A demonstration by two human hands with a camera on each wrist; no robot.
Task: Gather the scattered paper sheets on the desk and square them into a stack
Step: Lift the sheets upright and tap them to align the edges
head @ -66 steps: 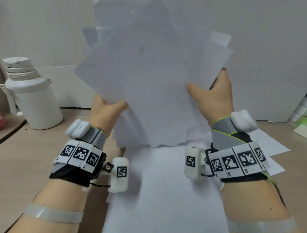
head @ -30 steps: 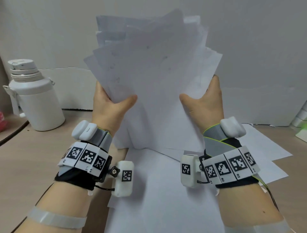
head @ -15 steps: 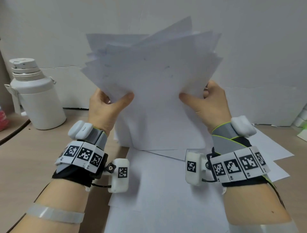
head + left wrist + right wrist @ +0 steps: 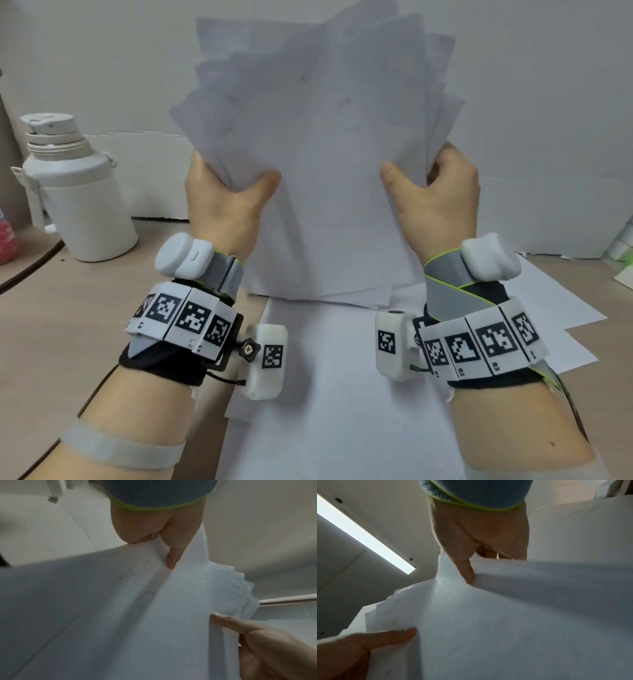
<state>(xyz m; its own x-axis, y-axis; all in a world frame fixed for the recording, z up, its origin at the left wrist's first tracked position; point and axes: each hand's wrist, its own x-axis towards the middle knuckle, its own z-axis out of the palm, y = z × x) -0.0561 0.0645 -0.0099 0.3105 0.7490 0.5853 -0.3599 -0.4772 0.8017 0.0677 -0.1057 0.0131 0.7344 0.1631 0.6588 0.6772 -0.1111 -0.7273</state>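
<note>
A white bottle [image 4: 73, 192] is parked on the desk [image 4: 61, 325] well off to the outer side of the left hand [image 4: 222, 202], not touching anything being handled.

The left hand is clamped on the left edge of the bundle of sheets [image 4: 322, 154], thumb laid across the near face and the fingers tucked behind (so they're hidden from the head camera). The bundle is held upright between the two grips, with most of the paper fanning out above the thumbs and its lower edge hanging below the wrists, just over the loose sheets [image 4: 342, 394] left flat on the desk. The top edges are clearly not lined up; several corners are splayed out to both sides.

The right hand [image 4: 442, 202] is wrapped round the right edge the same way, thumb on the near face, curled fingers seen at the paper's edge.

From the left wrist view, something else is picked up: the left thumb pressed into a crease in the front sheet, the stepped edges of the misaligned sheets beyond it, and the other hand's thumb lying on the paper lower right. The right wrist view mirrors that, with a lit ceiling light strip [image 4: 364, 536] shown past the paper (never seen from the head view). More loose sheets are seen on the desk out past the right wrist.
</note>
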